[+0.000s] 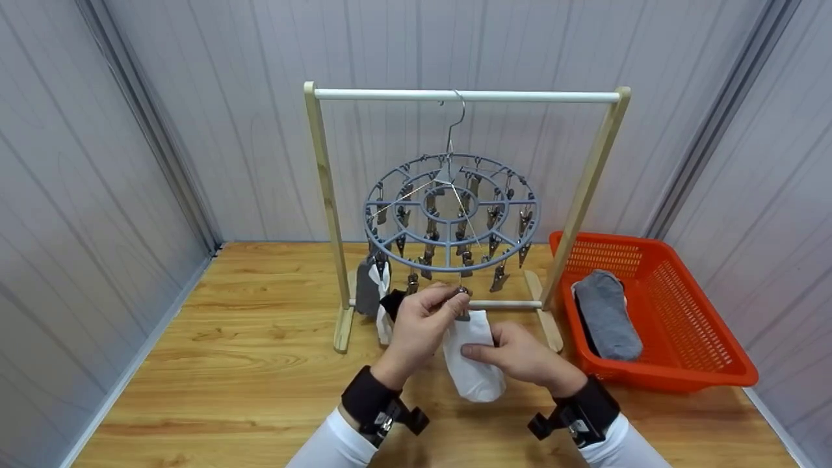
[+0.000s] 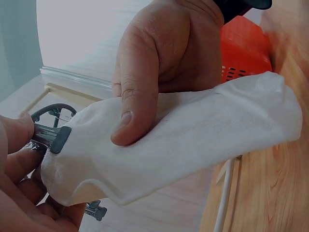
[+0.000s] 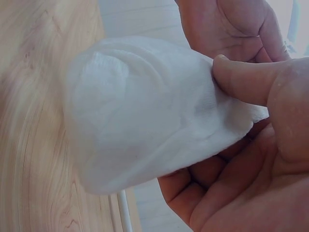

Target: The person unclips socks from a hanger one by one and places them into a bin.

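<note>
White sock at the round hanger: the white sock hangs below the near rim of the round hanger, its upper edge at the mouth of a clip; the left hand pinches that clip by its handles; the right hand grips the sock, thumb on the front and fingers behind.

Likely faults: the clip's pad lies close to the sock's edge, so a shallow bite could let the fabric slip out; a downward pull by the right hand could have the same effect, or tilt the hanger, which hangs from a single hook; early release of the handles, with the cloth badly seated, might pinch one layer only; whether both layers are caught cannot be told.

Surroundings: the wood-grain table bears a wooden stand with a white bar; a grey sock and other black and white pieces hang at the hanger's left; an orange basket at the right holds folded grey cloth; pale, grooved wall panels enclose the table at the back and both sides.
</note>
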Tool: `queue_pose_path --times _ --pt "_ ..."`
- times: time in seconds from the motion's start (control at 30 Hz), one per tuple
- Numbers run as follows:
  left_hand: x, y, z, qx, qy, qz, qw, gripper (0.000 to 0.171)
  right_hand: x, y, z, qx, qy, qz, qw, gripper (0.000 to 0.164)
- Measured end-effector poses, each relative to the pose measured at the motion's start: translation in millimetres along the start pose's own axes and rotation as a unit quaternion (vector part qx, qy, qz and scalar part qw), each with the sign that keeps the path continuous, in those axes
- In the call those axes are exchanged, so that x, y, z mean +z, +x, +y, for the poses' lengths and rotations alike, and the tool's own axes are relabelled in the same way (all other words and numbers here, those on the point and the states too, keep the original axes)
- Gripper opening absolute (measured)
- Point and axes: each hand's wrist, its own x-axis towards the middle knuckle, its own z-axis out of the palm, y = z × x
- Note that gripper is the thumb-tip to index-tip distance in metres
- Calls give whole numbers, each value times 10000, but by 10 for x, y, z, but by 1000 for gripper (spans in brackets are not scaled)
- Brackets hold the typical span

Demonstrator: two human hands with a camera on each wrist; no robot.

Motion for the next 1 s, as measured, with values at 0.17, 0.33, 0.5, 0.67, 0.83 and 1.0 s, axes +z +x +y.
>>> queue_pose_path --times 0.17,0.33,0.5,0.67,0.83,1.0 --pt "-7 0 -9 58 95 75 9999 18 3 -5 -10 -4 -79 5 10000 29" --pt "8 5 -28 76 139 226 9996 18 0 -9 -28 50 -37 12 10000 30" --pt "18 4 -23 62 143 406 9991 18 -2 -9 -37 149 34 25 9999 31" --pt "12 9 -19 206 117 475 9986 16 2 -5 -30 122 18 -2 9999 31" --pt "7 13 -16 157 73 586 9981 15 13 6 -5 -22 -37 -96 9999 30" --pt "0 19 -9 154 68 664 9976 14 -10 17 38 38 -46 -75 10000 32"
